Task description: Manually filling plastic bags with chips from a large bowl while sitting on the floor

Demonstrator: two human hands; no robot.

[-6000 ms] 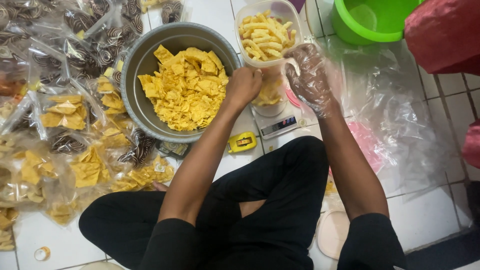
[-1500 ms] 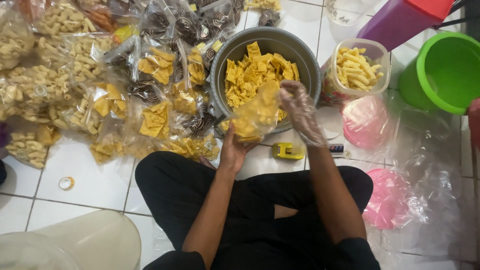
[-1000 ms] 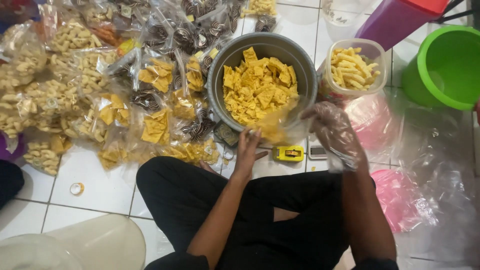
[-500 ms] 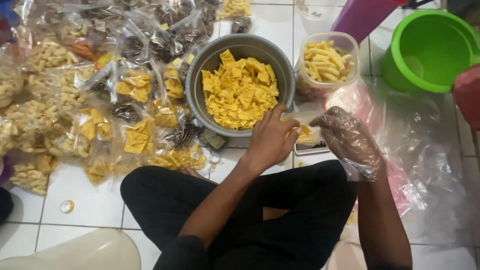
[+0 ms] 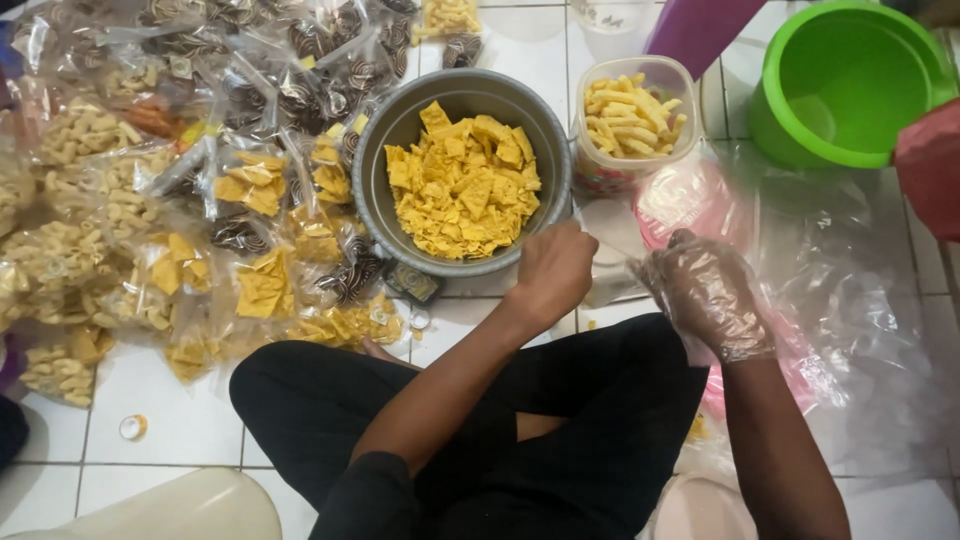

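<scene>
Steel bowl [image 5: 378,215] of yellow chips [image 5: 462,187] sits just beyond my fisted left hand [image 5: 553,270]; my plastic-gloved right hand [image 5: 706,293] curls loosely, holding nothing I can make out.

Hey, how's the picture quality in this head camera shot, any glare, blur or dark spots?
Head view: even indoor light, mostly sharp on the metal bowl and yellow chips. Soft glare on the white floor tiles and the clear plastic sheets. Both the left hand and the gloved right hand look slightly soft. The black trousers read dark, with little detail.
</scene>
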